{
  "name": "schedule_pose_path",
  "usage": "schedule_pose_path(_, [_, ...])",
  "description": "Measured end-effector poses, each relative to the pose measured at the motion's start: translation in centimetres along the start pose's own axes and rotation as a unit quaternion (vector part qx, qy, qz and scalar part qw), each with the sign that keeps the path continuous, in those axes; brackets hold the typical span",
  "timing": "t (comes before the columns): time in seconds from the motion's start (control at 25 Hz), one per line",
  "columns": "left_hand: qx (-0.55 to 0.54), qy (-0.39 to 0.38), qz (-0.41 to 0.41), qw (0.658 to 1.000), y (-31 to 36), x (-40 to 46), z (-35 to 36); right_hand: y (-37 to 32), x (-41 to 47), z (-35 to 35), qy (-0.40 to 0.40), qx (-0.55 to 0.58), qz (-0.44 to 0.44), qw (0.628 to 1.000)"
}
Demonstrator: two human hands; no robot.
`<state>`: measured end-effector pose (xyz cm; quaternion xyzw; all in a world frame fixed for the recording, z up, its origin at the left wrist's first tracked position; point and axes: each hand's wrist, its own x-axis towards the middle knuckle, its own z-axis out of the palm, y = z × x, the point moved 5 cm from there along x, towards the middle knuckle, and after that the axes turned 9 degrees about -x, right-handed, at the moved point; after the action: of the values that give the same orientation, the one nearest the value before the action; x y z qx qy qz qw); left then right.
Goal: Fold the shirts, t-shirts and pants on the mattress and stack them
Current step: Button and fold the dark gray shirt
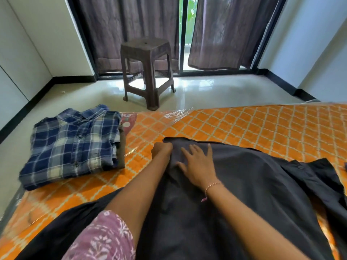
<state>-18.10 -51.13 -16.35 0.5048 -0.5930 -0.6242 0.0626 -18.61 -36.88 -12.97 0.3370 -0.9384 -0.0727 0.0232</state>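
Observation:
A dark grey shirt [244, 184] lies spread across the orange patterned mattress [244, 124], its buttoned edge toward the right. My left hand [161, 149] grips the shirt's far left corner, fingers curled round the cloth. My right hand [197, 165] lies flat on the shirt just right of it, fingers spread and pressing the fabric. At the mattress's left end sits a folded blue plaid shirt [73, 145] on top of a folded brown garment [122, 147], forming a small stack.
A brown plastic stool [148, 72] stands on the glossy floor beyond the mattress, in front of the dark curtains [131, 25] and a sliding door. The mattress is wrapped in clear plastic. White walls close both sides.

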Motion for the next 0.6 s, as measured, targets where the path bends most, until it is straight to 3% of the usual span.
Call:
schedule_pose_path(0.08, [-0.170,-0.070,-0.016,0.983,2.1,0.6,1.3,-1.8,-1.4,0.4,0.092,0.021,0.012,0.995])
schedule_pose_path(0.16, [-0.203,-0.135,0.010,0.970,3.3,1.3,1.8,-3.0,-2.6,1.9,0.098,0.065,-0.014,0.993])
schedule_pose_path(0.36, [-0.029,-0.137,0.038,0.989,3.9,3.1,0.8,-4.5,-4.3,5.6,0.006,0.080,-0.053,0.995])
schedule_pose_path(0.44, [0.064,-0.149,0.066,0.984,4.9,4.0,0.2,-4.4,-4.3,6.0,-0.009,0.087,-0.049,0.995])
schedule_pose_path(0.52, [0.177,-0.115,0.134,0.968,5.9,5.1,-0.1,-4.3,-4.2,6.3,0.003,0.079,-0.050,0.996])
schedule_pose_path(0.6, [0.193,-0.104,0.130,0.967,5.6,5.5,0.0,-4.3,-3.9,5.7,0.008,0.102,-0.067,0.993])
